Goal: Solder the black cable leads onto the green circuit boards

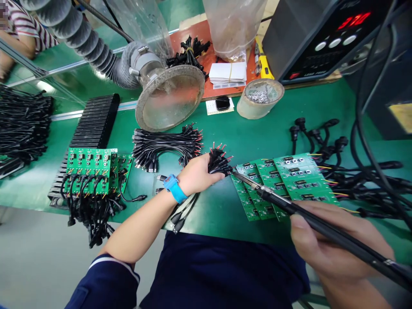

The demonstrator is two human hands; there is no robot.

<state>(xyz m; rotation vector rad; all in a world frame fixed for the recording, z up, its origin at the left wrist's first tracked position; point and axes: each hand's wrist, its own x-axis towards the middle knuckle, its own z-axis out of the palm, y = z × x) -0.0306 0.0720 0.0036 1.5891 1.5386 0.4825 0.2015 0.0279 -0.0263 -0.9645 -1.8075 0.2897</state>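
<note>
Just above the green bench's near edge (pixel 225 231), my left hand (pixel 198 177) is closed tight around a black cable bundle (pixel 219 162) at twelve o'clock, red-tipped wires fanning out past my fingers. My forearm crosses that edge at seven o'clock. At three o'clock, my right hand (pixel 334 242) grips a soldering iron (pixel 309 216), its tip at those wire ends, just beside the green circuit boards (pixel 283 184). A fume extractor hood (pixel 170 98) stands well beyond at twelve.
</note>
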